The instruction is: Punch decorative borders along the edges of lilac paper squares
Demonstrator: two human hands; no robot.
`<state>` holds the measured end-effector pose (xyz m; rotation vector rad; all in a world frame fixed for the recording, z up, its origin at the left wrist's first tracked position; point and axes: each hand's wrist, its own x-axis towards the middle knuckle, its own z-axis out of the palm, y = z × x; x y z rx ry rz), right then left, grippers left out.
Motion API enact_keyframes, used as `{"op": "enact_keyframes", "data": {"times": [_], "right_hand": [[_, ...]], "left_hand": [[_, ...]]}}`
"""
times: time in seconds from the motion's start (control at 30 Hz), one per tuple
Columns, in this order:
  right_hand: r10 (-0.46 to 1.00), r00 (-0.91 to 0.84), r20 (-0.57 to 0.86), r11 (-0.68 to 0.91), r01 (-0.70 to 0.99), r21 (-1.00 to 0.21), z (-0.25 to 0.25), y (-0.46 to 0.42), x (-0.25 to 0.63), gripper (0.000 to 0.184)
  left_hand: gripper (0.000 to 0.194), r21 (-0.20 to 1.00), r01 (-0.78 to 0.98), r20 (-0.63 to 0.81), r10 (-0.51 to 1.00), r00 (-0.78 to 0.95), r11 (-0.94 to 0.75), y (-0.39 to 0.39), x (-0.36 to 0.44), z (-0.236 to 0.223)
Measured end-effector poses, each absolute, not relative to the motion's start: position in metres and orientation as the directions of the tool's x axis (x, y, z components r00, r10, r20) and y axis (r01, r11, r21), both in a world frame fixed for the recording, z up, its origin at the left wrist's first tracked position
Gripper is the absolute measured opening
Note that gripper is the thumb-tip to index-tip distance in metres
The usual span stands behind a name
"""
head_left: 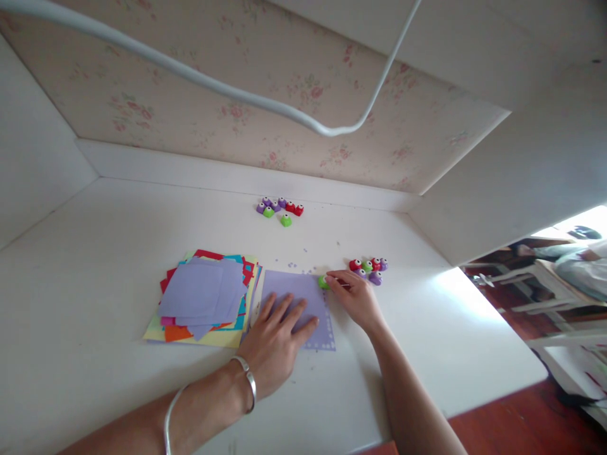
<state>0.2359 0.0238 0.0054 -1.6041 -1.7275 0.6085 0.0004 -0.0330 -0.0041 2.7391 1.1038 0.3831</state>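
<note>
A purple sheet of paper [294,291] lies on the white table, with small punched holes along its right and lower edges. My left hand [277,341] rests flat on the sheet, fingers spread. At the sheet's upper right corner, my right hand [353,294] has its fingers closed on a small green craft punch [323,282], which sits at the paper's edge. The fingers partly cover the punch. Tiny purple paper bits [293,265] are scattered just beyond the sheet's far edge.
Left of the sheet is a pile of coloured paper [203,291]. Several red, green and purple punches stand in one group [275,205] near the back and another [376,278] beyond my right hand. A white cable [237,91] hangs across the top.
</note>
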Motion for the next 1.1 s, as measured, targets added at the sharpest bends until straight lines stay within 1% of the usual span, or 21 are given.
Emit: {"op": "enact_keyframes", "data": {"times": [0.1, 0.2, 0.3, 0.37, 0.53, 0.6, 0.73, 0.97, 1.1], "right_hand": [[0.993, 0.044, 0.108, 0.058, 0.618, -0.784, 0.003, 0.026, 0.236, 0.028], [0.996, 0.091, -0.012, -0.063, 0.579, -0.813, 0.005, 0.028, 0.235, 0.031], [0.986, 0.107, -0.130, -0.168, 0.579, -0.798, 0.012, 0.032, 0.234, 0.034], [0.977, 0.096, -0.189, -0.209, 0.580, -0.788, 0.019, 0.035, 0.235, 0.034], [0.948, 0.049, -0.314, -0.284, 0.576, -0.766, 0.028, 0.047, 0.239, 0.028], [0.939, 0.039, -0.342, -0.291, 0.620, -0.729, 0.030, 0.052, 0.241, 0.025], [0.939, 0.016, -0.343, -0.257, 0.698, -0.668, 0.035, 0.059, 0.242, 0.020], [0.910, 0.010, -0.415, -0.312, 0.676, -0.668, 0.041, 0.069, 0.239, 0.014], [0.906, 0.003, -0.423, -0.313, 0.678, -0.666, 0.041, 0.074, 0.239, 0.011]], "left_hand": [[0.054, 0.244, 0.655, 0.172, 0.697, 0.697, -0.715, -0.033, 0.000, -0.004], [0.053, 0.244, 0.657, 0.169, 0.699, 0.695, -0.713, -0.034, 0.000, -0.004], [0.050, 0.246, 0.657, 0.166, 0.699, 0.695, -0.712, -0.034, 0.000, -0.004], [0.049, 0.243, 0.656, 0.162, 0.697, 0.699, -0.715, -0.034, 0.001, -0.004], [0.049, 0.242, 0.658, 0.144, 0.698, 0.702, -0.713, -0.033, 0.001, -0.006], [0.049, 0.251, 0.657, 0.143, 0.698, 0.702, -0.711, -0.034, 0.001, -0.006], [0.048, 0.277, 0.652, 0.146, 0.702, 0.697, -0.706, -0.035, 0.001, -0.005], [0.049, 0.288, 0.659, 0.150, 0.712, 0.685, -0.695, -0.035, 0.002, -0.002], [0.050, 0.282, 0.667, 0.161, 0.720, 0.675, -0.689, -0.036, 0.002, -0.003]]}}
